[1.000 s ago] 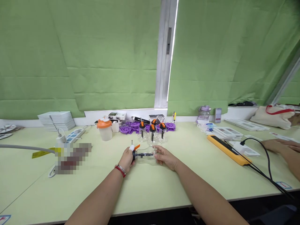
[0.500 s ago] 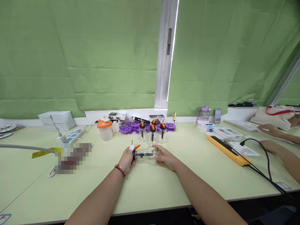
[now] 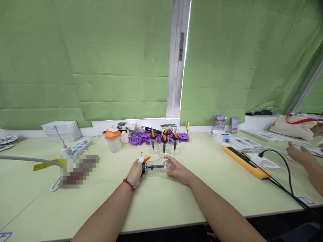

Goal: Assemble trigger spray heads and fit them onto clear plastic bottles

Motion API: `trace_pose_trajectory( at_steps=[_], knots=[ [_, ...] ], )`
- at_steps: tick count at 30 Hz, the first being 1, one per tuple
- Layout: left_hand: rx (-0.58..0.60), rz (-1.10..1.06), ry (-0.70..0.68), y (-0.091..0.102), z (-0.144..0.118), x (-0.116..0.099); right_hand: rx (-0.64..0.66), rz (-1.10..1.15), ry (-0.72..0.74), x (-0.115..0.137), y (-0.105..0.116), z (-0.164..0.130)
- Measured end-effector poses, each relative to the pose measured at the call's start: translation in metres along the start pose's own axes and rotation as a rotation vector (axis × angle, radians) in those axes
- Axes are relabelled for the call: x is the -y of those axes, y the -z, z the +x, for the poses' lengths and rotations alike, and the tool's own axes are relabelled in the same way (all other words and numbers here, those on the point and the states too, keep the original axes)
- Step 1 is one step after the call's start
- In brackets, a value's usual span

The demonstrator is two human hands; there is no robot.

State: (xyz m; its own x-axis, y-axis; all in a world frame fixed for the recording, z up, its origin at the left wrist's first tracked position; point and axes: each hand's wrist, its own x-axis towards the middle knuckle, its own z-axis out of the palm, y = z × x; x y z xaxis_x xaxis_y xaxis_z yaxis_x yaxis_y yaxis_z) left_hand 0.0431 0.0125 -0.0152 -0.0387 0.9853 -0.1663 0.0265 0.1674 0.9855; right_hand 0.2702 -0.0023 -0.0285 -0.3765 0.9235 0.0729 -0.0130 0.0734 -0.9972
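A clear bottle (image 3: 160, 170) lies on its side just above or on the table, with a black rod inside and an orange lever (image 3: 146, 158) at its black cap. My left hand (image 3: 136, 172) is closed around the cap end. A small white piece (image 3: 141, 159) with a thin metal tip shows at its thumb; what it belongs to, I cannot tell. My right hand (image 3: 178, 170) grips the bottle's base with thumb and fingers. Just behind stand several similar upright bottles (image 3: 164, 148) with black and orange tops.
Purple plastic parts (image 3: 136, 140) lie behind the bottles, beside an orange-lidded cup (image 3: 113, 143). To the right are a yellow-edged power strip (image 3: 246, 163) with black cables and stacks of printed cards (image 3: 243, 143). A co-worker's hand (image 3: 300, 154) is at the far right.
My hands and the bottle stay nearly in place. At the far right, the co-worker's hands have shifted, and one now holds a printed card.
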Motion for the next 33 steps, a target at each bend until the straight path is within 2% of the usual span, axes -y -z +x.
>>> trace_pose_trajectory(
  at_steps=[7,16,33],
  knots=[
    [-0.015,0.034,-0.019,-0.002,-0.002,0.000,-0.038,0.001,-0.047,-0.002,-0.004,0.006],
    [-0.010,0.026,-0.006,-0.002,-0.001,-0.001,0.000,-0.063,-0.048,0.002,-0.005,0.006],
    [-0.082,0.058,-0.088,-0.008,0.000,0.000,-0.057,0.077,-0.154,0.002,-0.004,0.012]
  ],
)
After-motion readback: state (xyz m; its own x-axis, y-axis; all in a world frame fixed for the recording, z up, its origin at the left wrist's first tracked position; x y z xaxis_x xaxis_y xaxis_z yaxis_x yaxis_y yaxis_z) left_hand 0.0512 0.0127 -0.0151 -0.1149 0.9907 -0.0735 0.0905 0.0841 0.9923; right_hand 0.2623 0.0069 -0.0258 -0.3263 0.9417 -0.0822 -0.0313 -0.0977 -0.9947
